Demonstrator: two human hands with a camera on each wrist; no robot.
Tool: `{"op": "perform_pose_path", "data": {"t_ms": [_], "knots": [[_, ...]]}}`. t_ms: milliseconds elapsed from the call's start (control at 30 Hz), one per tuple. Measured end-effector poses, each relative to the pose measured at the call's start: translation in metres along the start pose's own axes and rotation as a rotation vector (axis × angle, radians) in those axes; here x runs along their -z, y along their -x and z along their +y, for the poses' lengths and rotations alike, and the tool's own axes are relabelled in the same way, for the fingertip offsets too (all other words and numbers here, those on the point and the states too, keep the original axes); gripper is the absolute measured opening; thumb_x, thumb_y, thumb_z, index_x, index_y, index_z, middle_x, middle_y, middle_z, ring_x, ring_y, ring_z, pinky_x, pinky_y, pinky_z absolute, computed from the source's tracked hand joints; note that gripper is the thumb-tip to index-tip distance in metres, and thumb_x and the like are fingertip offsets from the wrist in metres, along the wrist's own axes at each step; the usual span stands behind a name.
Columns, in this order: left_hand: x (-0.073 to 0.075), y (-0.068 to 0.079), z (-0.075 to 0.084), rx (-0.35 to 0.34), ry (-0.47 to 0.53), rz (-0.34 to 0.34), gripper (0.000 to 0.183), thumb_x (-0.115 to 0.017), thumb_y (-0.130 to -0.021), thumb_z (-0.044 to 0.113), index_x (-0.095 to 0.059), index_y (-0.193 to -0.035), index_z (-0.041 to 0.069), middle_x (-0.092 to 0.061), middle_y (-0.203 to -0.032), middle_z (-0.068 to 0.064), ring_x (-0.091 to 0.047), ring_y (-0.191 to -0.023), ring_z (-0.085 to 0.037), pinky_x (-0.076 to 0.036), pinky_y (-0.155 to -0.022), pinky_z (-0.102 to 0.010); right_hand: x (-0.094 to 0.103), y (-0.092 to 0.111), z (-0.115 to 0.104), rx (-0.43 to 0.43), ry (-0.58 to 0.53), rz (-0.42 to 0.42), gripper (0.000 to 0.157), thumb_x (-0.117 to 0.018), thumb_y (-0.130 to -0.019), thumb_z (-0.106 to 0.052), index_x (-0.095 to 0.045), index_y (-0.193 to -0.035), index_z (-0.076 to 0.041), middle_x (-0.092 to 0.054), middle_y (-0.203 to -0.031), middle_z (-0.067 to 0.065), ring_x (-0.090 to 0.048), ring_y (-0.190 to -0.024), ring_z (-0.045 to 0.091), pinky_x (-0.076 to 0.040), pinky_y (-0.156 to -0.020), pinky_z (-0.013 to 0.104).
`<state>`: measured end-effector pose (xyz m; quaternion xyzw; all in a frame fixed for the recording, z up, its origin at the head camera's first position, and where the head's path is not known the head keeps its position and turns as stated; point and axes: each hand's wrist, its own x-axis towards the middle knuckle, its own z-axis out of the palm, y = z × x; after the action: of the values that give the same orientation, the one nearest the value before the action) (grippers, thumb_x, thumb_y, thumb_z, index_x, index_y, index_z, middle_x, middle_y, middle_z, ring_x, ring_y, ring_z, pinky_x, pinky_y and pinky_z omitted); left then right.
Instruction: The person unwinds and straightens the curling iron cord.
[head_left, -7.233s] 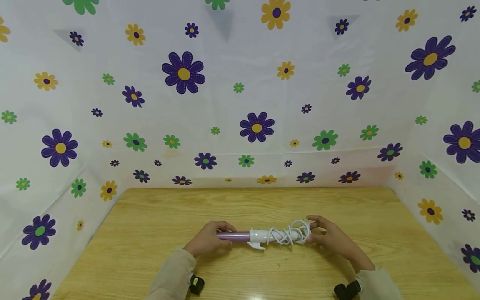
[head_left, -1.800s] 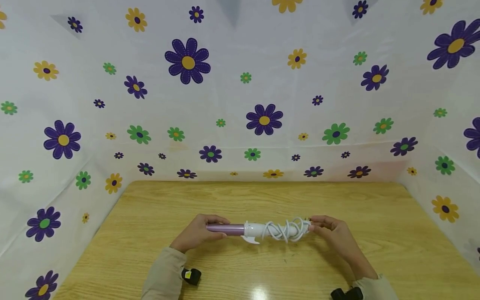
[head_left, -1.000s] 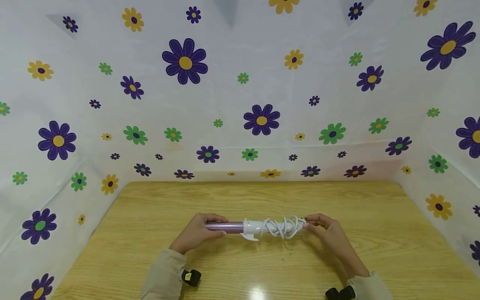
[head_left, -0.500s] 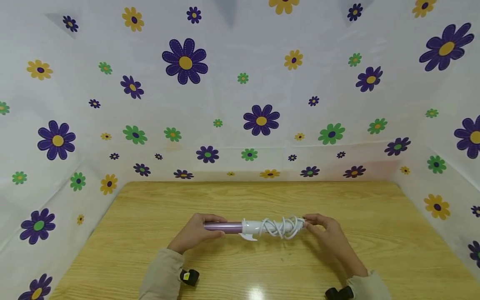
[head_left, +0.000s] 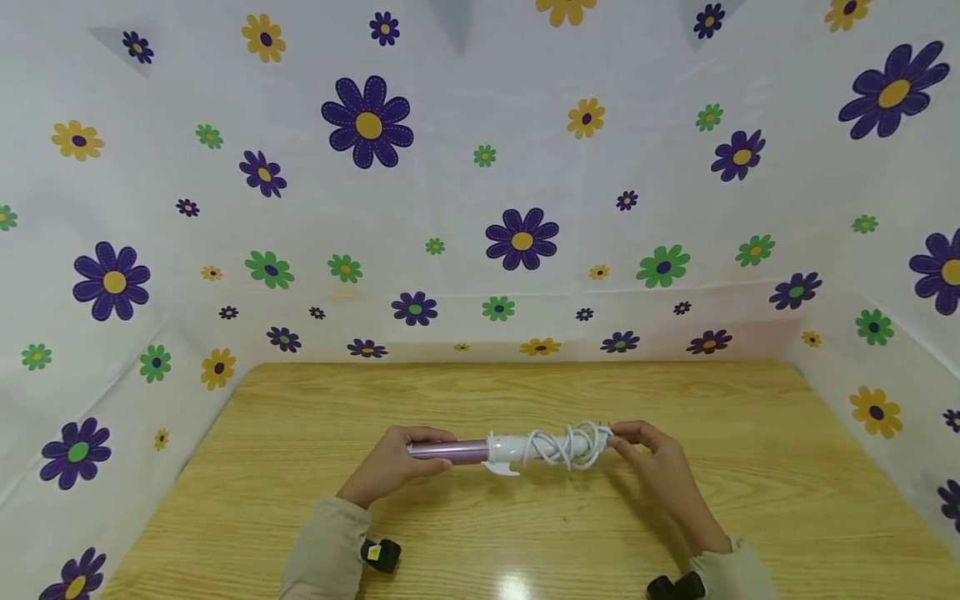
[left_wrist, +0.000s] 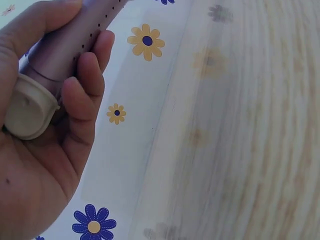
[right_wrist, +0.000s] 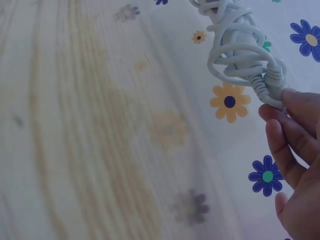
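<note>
A curling iron (head_left: 517, 448) with a pinkish-purple barrel (head_left: 453, 452) and white handle is held roughly level above the table, its cord end slightly higher. My left hand (head_left: 390, 467) grips the barrel near its tip; in the left wrist view, the fingers curl round it beside the pale end cap (left_wrist: 30, 107). White cord (head_left: 558, 446) winds loosely around the handle. At the far right end, my right hand (head_left: 663, 467) pinches the cord end between thumb and fingers, close to the ribbed strain reliefs (right_wrist: 260, 87). A small white clamp lever (head_left: 501, 469) hangs below the handle.
The wood-grain table (head_left: 360, 400) is shiny and spreads under both hands. White cloth walls (head_left: 450, 200) printed with purple, yellow and green flowers enclose its back and sides. Black wrist devices (head_left: 382, 555) sit at both beige sleeves.
The curling iron has come up from near the table since the first frame, and my right fingers have closed on its cord end. Lately that end has tilted up slightly.
</note>
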<state>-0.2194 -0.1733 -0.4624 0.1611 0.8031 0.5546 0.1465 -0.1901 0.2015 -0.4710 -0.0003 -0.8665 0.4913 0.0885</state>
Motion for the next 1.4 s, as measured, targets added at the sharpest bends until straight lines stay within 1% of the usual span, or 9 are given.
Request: {"op": "perform_pose_path", "data": {"t_ms": [333,433,633,767,833,900,1067,1267,1400], "knots": [[0.0,0.0,0.001,-0.02,-0.032,0.006,0.037,-0.077,-0.082,0.025,-0.07,-0.115,0.008,-0.067,-0.118,-0.017,-0.061,-0.091,-0.02,-0.051,-0.077,-0.032,-0.001,0.001,0.003,0.091,-0.004,-0.023,0.015,-0.066,-0.091,-0.016,-0.072,-0.098,-0.003,-0.072,-0.101,0.013,-0.056,-0.097,-0.003,-0.042,-0.097,0.057],[0.001,-0.001,0.0,-0.028,-0.03,0.001,0.037,-0.076,-0.082,0.025,-0.07,-0.115,0.008,-0.067,-0.118,-0.016,-0.061,-0.092,-0.02,-0.051,-0.077,-0.032,-0.001,-0.001,0.003,0.177,0.037,-0.015,0.011,-0.067,-0.09,-0.012,-0.073,-0.095,-0.005,-0.074,-0.096,0.01,-0.056,-0.095,0.003,-0.041,-0.095,0.052],[0.002,-0.001,-0.002,-0.032,-0.027,-0.018,0.036,-0.077,-0.082,0.024,-0.071,-0.113,0.009,-0.066,-0.119,-0.018,-0.06,-0.092,-0.021,-0.051,-0.077,-0.033,-0.002,-0.004,0.001,0.398,0.194,0.027,0.005,-0.07,-0.083,-0.002,-0.07,-0.087,-0.005,-0.074,-0.081,0.004,-0.063,-0.078,0.009,-0.025,-0.094,0.053],[0.001,-0.001,-0.002,-0.024,-0.02,-0.032,0.036,-0.078,-0.081,0.024,-0.071,-0.113,0.009,-0.066,-0.119,-0.018,-0.06,-0.092,-0.022,-0.05,-0.077,-0.033,-0.001,-0.003,0.002,0.452,0.241,-0.009,0.003,-0.069,-0.085,-0.006,-0.068,-0.087,-0.004,-0.072,-0.08,-0.001,-0.064,-0.076,0.009,-0.023,-0.092,0.056],[0.002,-0.001,-0.002,-0.019,-0.023,-0.033,0.036,-0.078,-0.081,0.024,-0.071,-0.113,0.01,-0.065,-0.119,-0.018,-0.06,-0.092,-0.022,-0.05,-0.076,-0.033,0.002,-0.002,0.001,0.441,0.221,-0.045,0.002,-0.066,-0.088,-0.008,-0.068,-0.088,-0.006,-0.072,-0.082,-0.002,-0.063,-0.079,0.006,-0.026,-0.094,0.055],[0.002,0.0,-0.001,-0.01,-0.023,-0.029,0.037,-0.079,-0.08,0.024,-0.071,-0.113,0.01,-0.066,-0.119,-0.018,-0.059,-0.091,-0.022,-0.05,-0.076,-0.033,0.007,-0.001,0.002,0.409,0.162,-0.096,0.006,-0.062,-0.092,-0.009,-0.068,-0.089,-0.009,-0.071,-0.086,-0.003,-0.061,-0.084,0.002,-0.034,-0.096,0.045],[0.005,0.001,0.0,-0.001,-0.029,-0.03,0.038,-0.079,-0.08,0.024,-0.071,-0.115,0.01,-0.065,-0.119,-0.018,-0.059,-0.092,-0.022,-0.05,-0.077,-0.034,0.016,-0.002,0.004,0.347,-0.04,-0.249,0.012,-0.055,-0.096,-0.006,-0.067,-0.094,-0.006,-0.067,-0.091,-0.009,-0.057,-0.089,-0.004,-0.047,-0.082,0.022],[0.007,0.002,0.0,-0.007,-0.012,-0.038,0.039,-0.079,-0.08,0.022,-0.07,-0.115,0.008,-0.065,-0.119,-0.02,-0.06,-0.094,-0.022,-0.05,-0.079,-0.034,0.023,-0.004,0.009,0.314,-0.251,-0.38,0.016,-0.049,-0.099,-0.003,-0.06,-0.099,0.008,-0.063,-0.092,-0.016,-0.059,-0.089,-0.002,-0.051,-0.081,0.022],[0.007,0.003,0.001,-0.008,-0.013,-0.046,0.039,-0.079,-0.079,0.021,-0.071,-0.115,0.008,-0.066,-0.118,-0.02,-0.06,-0.093,-0.022,-0.051,-0.078,-0.033,0.023,-0.003,0.01,0.32,-0.27,-0.428,0.015,-0.048,-0.099,-0.001,-0.059,-0.098,0.009,-0.062,-0.092,-0.016,-0.058,-0.089,-0.002,-0.048,-0.083,0.019]]}}
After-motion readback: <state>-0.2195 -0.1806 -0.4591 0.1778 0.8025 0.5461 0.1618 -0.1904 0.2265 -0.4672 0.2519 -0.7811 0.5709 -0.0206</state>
